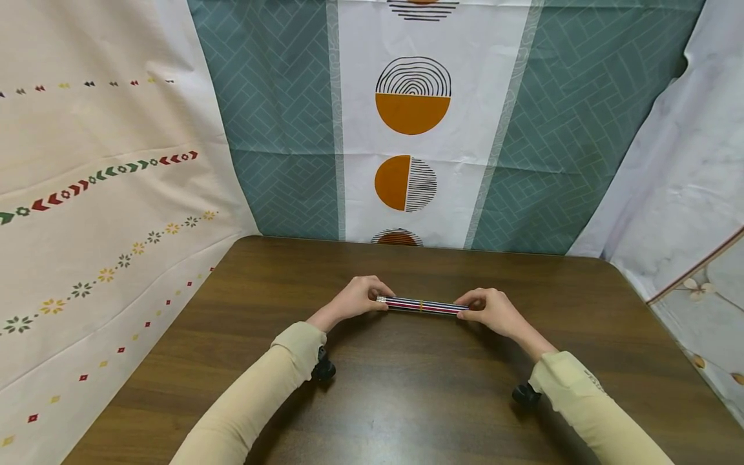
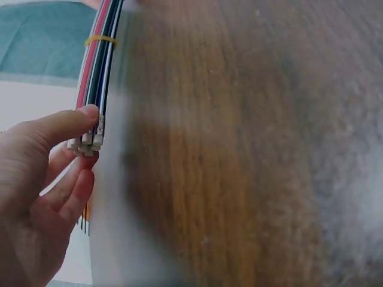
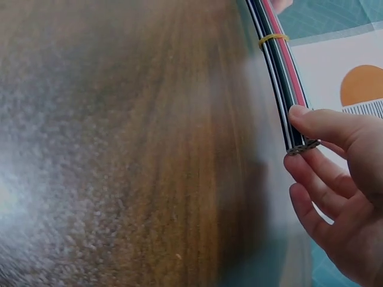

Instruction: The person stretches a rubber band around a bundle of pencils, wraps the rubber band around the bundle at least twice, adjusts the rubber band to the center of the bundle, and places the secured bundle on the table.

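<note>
A bundle of striped pencils [image 1: 433, 307] lies level between both hands, over the far half of the table. My left hand [image 1: 356, 298] pinches its left end, where white erasers [image 2: 87, 141] show in the left wrist view. At the other end my right hand [image 1: 493, 312] pinches the bundle between thumb and fingers; the flat, unsharpened-looking ends [image 3: 303, 147] face the right wrist camera. Around the middle runs a yellow rubber band [image 3: 274, 39]. The pencils carry dark, white and pinkish-red stripes.
The brown wooden table [image 1: 383, 400] has rounded far corners. Behind it hangs a teal and white patterned curtain [image 1: 279, 129]. Patterned cloth [image 1: 116, 194] borders the left side, and pale cloth [image 1: 697, 161] the right. Each wrist wears a small black camera [image 1: 323, 367].
</note>
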